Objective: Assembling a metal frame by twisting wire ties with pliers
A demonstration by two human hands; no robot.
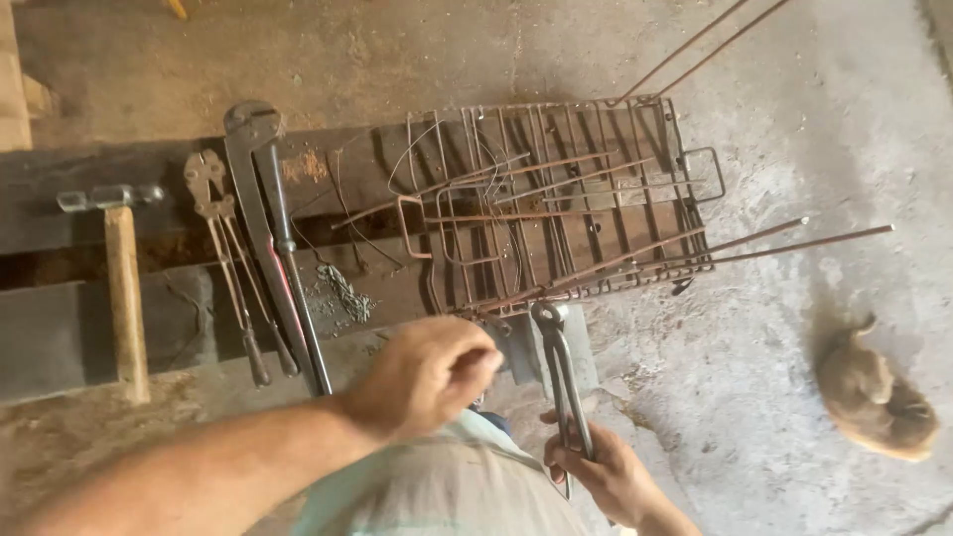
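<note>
I take the rebar cage (566, 203) as my landmark: a lattice of rusty stirrups and long rods lying across the dark beams that serve as my surface (99, 328), with a few rods running out past its far right end over the concrete floor (774, 377). It lies flat and crosswise, I judge, so that its near edge faces me and each crossing is within reach.

My right hand (608, 474) sits just below the cage's near edge, with its fingers (574, 465) closed around the handles of the pincers (561, 372). I hold them upright, the head pointing up at the cage's near rim and almost touching it; whether the head bites on a wire there I cannot tell.

My left hand (425, 375) hovers just below the cage's near left corner, its fingers curled in to a loose fist, the thumb pressed against them. If they pinch a piece of tie wire, it is too thin to make out.

Left of the cage, the tools lie side by side along the surface, handles toward me, presumably so I can grab them: the big bolt cutters (273, 238) nearest, a smaller cutter (226, 253) beyond, and a wooden-handled hammer (121, 283) farthest. Loose wire (347, 293) lies between the cutters and the cage. Right of the cage, well apart, a small tan animal (879, 392) lies curled on the floor.
</note>
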